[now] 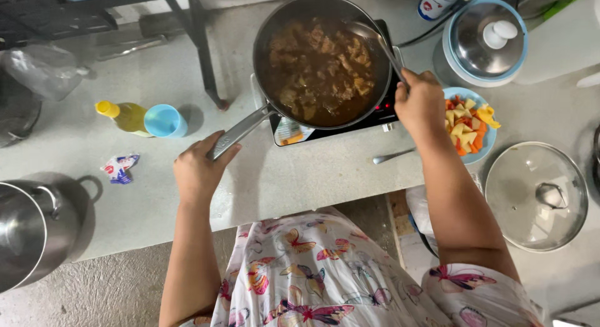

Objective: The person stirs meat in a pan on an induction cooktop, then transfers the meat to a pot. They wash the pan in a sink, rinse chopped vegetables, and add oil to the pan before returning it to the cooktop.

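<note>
The left hand [199, 167] is clamped around the end of the long metal handle [240, 132] of the frying pan [322, 59], which sits just beyond and to the right of that hand on a small portable cooktop [340, 124]. The right hand [420, 100] is closed on the shaft of a metal ladle [375, 39], whose bowl reaches up and left from the fist to dip into the brown meat stew [319, 67] near the pan's far rim. Just to the right of that hand, almost touching the wrist, is a blue plate of chopped vegetables [469, 124], orange and yellow pieces; below the hand a spoon [392, 156] lies on the grey counter [312, 177], and further down to the right is a glass lid [536, 196]. To the left of the handle hand stand a yellow bottle [125, 116] lying on its side and a blue cup [164, 121]. The stew looks fairly full and loose, so a hard stir could, I think, slop sauce over the rim onto the cooktop. The pan overhangs the small burner, so a tug on the handle might slide it off centre. The right forearm passing so near the plate could also nudge it or knock pieces off.
</note>
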